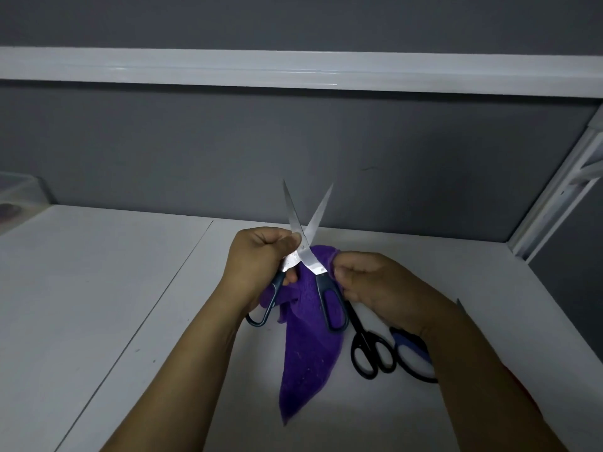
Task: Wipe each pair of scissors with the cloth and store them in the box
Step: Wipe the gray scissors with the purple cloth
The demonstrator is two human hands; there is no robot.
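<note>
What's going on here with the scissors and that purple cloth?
A person is cleaning scissors at a white table. The left hand grips an open pair of dark-handled scissors near the pivot, blades pointing up, while the right hand holds a purple cloth bunched against them. Two more pairs, a black-handled pair and a blue-handled pair, lie on the table by the right forearm, not yet stored. A clear box sits at the far left edge.

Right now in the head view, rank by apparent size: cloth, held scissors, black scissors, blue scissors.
1. cloth
2. held scissors, open and raised toward the camera, which flatters them
3. black scissors
Unranked: blue scissors, mostly hidden under the right arm.
</note>
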